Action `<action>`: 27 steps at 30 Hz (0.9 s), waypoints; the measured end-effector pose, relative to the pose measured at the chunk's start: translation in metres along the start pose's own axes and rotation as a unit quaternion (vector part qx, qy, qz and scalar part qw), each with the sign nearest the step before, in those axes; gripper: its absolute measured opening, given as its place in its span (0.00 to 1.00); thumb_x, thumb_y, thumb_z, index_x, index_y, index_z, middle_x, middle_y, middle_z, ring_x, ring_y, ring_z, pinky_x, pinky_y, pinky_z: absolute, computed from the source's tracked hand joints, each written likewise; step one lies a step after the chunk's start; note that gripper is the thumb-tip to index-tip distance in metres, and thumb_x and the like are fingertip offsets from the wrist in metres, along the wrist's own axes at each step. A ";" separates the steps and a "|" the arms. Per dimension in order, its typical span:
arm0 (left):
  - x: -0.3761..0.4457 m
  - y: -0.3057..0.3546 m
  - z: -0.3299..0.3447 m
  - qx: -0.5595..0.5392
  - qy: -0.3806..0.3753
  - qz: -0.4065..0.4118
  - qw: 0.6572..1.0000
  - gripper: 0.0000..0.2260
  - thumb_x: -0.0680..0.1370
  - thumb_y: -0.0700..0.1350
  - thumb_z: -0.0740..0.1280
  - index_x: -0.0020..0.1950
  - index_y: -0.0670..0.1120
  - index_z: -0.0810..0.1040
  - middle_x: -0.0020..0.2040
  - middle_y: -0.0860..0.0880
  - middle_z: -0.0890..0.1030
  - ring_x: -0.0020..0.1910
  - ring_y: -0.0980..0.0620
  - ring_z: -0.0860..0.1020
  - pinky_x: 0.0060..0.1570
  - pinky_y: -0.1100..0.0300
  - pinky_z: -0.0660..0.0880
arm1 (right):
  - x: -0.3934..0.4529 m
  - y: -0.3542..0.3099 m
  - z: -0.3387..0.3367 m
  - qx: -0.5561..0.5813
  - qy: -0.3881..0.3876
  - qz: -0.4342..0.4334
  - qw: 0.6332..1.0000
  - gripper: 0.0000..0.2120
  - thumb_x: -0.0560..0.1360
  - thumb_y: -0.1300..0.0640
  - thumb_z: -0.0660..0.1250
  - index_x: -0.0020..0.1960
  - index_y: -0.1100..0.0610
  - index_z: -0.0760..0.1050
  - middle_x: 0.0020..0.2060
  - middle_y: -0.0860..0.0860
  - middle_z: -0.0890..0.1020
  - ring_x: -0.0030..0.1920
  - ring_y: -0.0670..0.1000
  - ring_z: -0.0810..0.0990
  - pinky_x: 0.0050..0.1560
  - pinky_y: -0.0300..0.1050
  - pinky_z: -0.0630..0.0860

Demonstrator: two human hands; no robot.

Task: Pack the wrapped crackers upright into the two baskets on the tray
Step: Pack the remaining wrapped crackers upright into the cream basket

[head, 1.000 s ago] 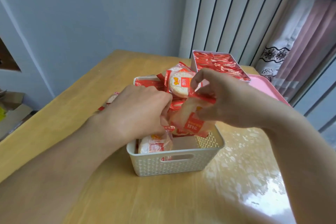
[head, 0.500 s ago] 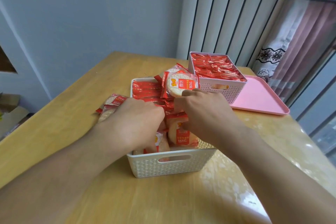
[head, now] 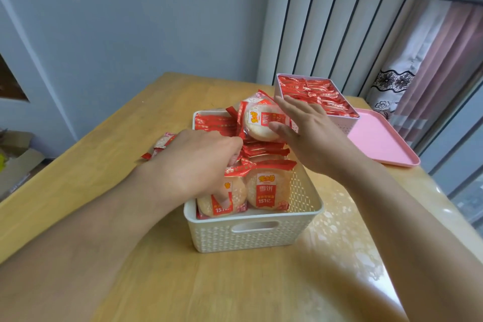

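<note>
A white woven basket (head: 251,234) stands on the wooden table in front of me, filled with red-wrapped round crackers. Two stand upright at its near end. My left hand (head: 198,165) grips the near-left cracker (head: 209,208), fingers curled over its top and thumb on its front. The near-right cracker (head: 266,191) stands free. My right hand (head: 313,136) is flat with straight fingers, its thumb touching a loose cracker (head: 258,123) that lies tilted on top of the packed rows. A pink basket (head: 339,125), full of crackers, sits on the pink tray (head: 379,146).
Loose wrapped crackers (head: 162,142) lie on the table (head: 104,191) left of the white basket, partly hidden by my left hand. The tray sits at the table's far right corner. A wall and a ribbed panel stand behind the table, and curtains hang at the right.
My right hand set its cracker upright at the basket's near right, let go, and moved back to the loose cracker on top. My left hand stayed in the basket.
</note>
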State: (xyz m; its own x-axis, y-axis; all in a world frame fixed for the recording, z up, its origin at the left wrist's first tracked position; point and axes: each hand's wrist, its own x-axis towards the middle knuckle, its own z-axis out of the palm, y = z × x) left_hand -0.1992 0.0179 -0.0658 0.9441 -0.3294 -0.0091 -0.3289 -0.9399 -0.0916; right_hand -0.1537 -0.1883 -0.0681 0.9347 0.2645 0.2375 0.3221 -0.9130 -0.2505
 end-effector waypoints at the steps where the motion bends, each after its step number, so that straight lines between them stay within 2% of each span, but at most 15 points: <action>1: 0.000 -0.001 -0.001 -0.002 0.000 0.000 1.000 0.30 0.59 0.66 0.80 0.44 0.54 0.66 0.38 0.56 0.74 0.35 0.60 0.68 0.31 0.58 0.62 | 0.001 0.002 0.002 0.008 -0.023 0.006 1.000 0.31 0.81 0.36 0.54 0.81 0.42 0.54 0.81 0.43 0.58 0.80 0.52 0.54 0.74 0.61 0.62; 3: -0.001 -0.003 -0.003 -0.012 0.004 -0.003 1.000 0.30 0.58 0.68 0.79 0.45 0.55 0.67 0.38 0.57 0.74 0.36 0.60 0.69 0.31 0.58 0.61 | 0.001 0.004 0.004 0.032 -0.031 0.013 0.999 0.28 0.81 0.36 0.58 0.78 0.42 0.59 0.81 0.44 0.57 0.80 0.51 0.54 0.73 0.61 0.62; 5: 0.000 -0.005 -0.005 -0.022 0.006 -0.007 1.000 0.29 0.58 0.68 0.79 0.45 0.55 0.67 0.37 0.57 0.74 0.36 0.59 0.70 0.31 0.58 0.60 | 0.001 0.002 0.004 0.059 -0.028 0.022 0.998 0.22 0.78 0.37 0.65 0.68 0.44 0.67 0.78 0.46 0.64 0.77 0.52 0.61 0.69 0.59 0.67; 8: 0.002 -0.008 -0.007 -0.030 -0.004 -0.010 0.999 0.29 0.59 0.68 0.79 0.46 0.56 0.68 0.38 0.57 0.74 0.38 0.59 0.71 0.32 0.57 0.62 | 0.003 0.002 0.003 0.090 -0.016 0.032 0.995 0.19 0.74 0.40 0.72 0.57 0.46 0.69 0.67 0.47 0.74 0.65 0.50 0.72 0.60 0.53 0.76; 11: 0.000 -0.014 -0.010 -0.064 -0.037 -0.008 0.997 0.29 0.59 0.67 0.79 0.46 0.57 0.68 0.38 0.56 0.75 0.38 0.58 0.72 0.33 0.56 0.64 | 0.005 0.003 0.002 0.143 0.054 0.021 0.988 0.26 0.68 0.49 0.80 0.58 0.47 0.69 0.58 0.44 0.76 0.57 0.48 0.76 0.54 0.50 0.80; 14: -0.002 -0.020 -0.016 -0.124 -0.080 -0.002 0.989 0.26 0.61 0.62 0.81 0.46 0.57 0.69 0.37 0.54 0.76 0.36 0.57 0.72 0.33 0.56 0.67 | 0.004 0.001 -0.005 0.208 0.074 0.006 0.975 0.36 0.69 0.57 0.80 0.71 0.47 0.67 0.59 0.47 0.78 0.56 0.48 0.79 0.53 0.46 0.81; 16: -0.001 -0.025 -0.016 -0.142 -0.087 0.008 0.986 0.23 0.64 0.57 0.82 0.46 0.57 0.70 0.39 0.52 0.78 0.35 0.56 0.73 0.35 0.54 0.70 | 0.004 0.000 -0.011 0.230 0.099 -0.003 0.968 0.29 0.72 0.57 0.78 0.70 0.50 0.73 0.58 0.49 0.81 0.55 0.50 0.82 0.55 0.50 0.82; 18: 0.002 -0.026 -0.014 -0.152 -0.070 0.009 0.986 0.21 0.66 0.53 0.82 0.46 0.56 0.70 0.39 0.52 0.79 0.37 0.55 0.74 0.37 0.53 0.72 | 0.001 -0.002 -0.018 0.282 0.108 -0.016 0.953 0.18 0.72 0.57 0.78 0.60 0.53 0.81 0.51 0.49 0.85 0.50 0.51 0.85 0.52 0.57 0.83; 21: 0.005 -0.026 -0.009 -0.150 -0.048 0.005 0.988 0.21 0.65 0.52 0.82 0.46 0.57 0.71 0.39 0.53 0.78 0.37 0.56 0.74 0.36 0.55 0.70 | -0.010 -0.009 -0.030 0.355 0.056 -0.031 0.933 0.15 0.69 0.58 0.80 0.53 0.55 0.81 0.45 0.51 0.87 0.46 0.54 0.87 0.51 0.63 0.82; 23: 0.004 -0.028 -0.011 -0.169 -0.045 0.015 0.984 0.22 0.62 0.55 0.83 0.45 0.59 0.71 0.38 0.55 0.77 0.36 0.57 0.74 0.35 0.57 0.71 | -0.020 -0.016 -0.038 0.369 -0.024 -0.042 0.928 0.16 0.67 0.61 0.81 0.52 0.57 0.79 0.44 0.52 0.88 0.45 0.55 0.87 0.51 0.63 0.82; 25: -0.001 -0.032 -0.021 -0.214 -0.051 0.035 0.975 0.25 0.58 0.60 0.84 0.45 0.62 0.72 0.39 0.58 0.78 0.37 0.60 0.76 0.36 0.60 0.74 | -0.027 -0.023 -0.041 0.328 -0.075 -0.052 0.940 0.16 0.66 0.59 0.82 0.50 0.56 0.80 0.43 0.52 0.88 0.43 0.53 0.87 0.49 0.60 0.83; 27: -0.010 -0.035 -0.035 -0.264 -0.063 0.056 0.961 0.29 0.55 0.65 0.82 0.51 0.62 0.75 0.42 0.59 0.81 0.39 0.61 0.78 0.38 0.63 0.76 | -0.030 -0.030 -0.036 0.274 -0.082 -0.057 0.957 0.15 0.65 0.54 0.83 0.47 0.53 0.81 0.41 0.51 0.87 0.42 0.53 0.87 0.46 0.59 0.83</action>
State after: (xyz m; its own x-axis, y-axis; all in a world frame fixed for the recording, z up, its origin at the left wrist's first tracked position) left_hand -0.1975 0.0513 -0.0281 0.8866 -0.4487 -0.1123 -0.3625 -0.8249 0.4339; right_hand -0.1966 -0.1801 -0.0338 0.8858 0.4381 0.1530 0.4111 -0.5879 -0.6966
